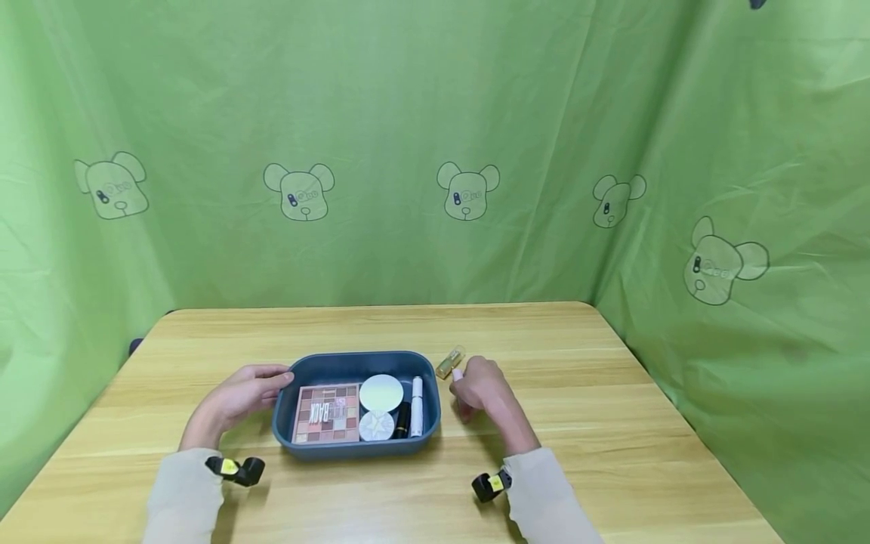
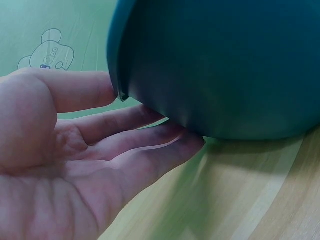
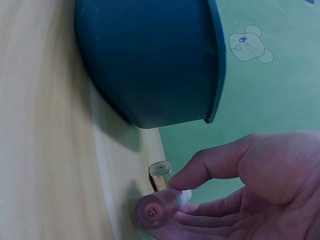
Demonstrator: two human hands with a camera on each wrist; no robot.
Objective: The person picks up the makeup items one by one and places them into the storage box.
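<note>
A dark blue oval-cornered tub rests on the table. At its left end my left hand holds the rim, thumb over the edge and fingers against the outer wall. Beyond the tub's right end, my right hand pinches a pinkish lip gloss tube marked 01 on its round end, between thumb and fingers, low over the wood. Just behind that tube lies a gold lipstick with a clear cap. Inside the tub are an eyeshadow palette, two round white compacts, a black tube and a white tube.
The light wooden table reaches back to a green curtain printed with bear heads, which also runs along the right side. A black strap mount sits on each wrist, over the pale sleeves.
</note>
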